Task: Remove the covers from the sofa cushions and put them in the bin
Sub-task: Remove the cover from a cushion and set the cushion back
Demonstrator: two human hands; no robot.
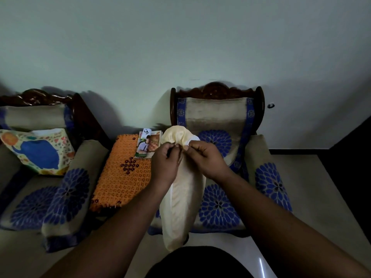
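Note:
A cream cushion (184, 203) in a satin cover stands on end in front of me, over the front of the right armchair. My left hand (165, 164) and my right hand (204, 157) both pinch the bunched edge of the cover at the cushion's top end, fingertips almost touching. A bit of white inner cushion (194, 138) shows beside my right fingers. A second cushion (39, 151) with a blue and orange print leans in the left armchair. No bin is in view.
Two wooden armchairs (218, 117) with beige covers and blue flower prints face me. Between them stands a small table with an orange woven mat (122, 177) and some printed cards (148, 143). A pale wall lies behind.

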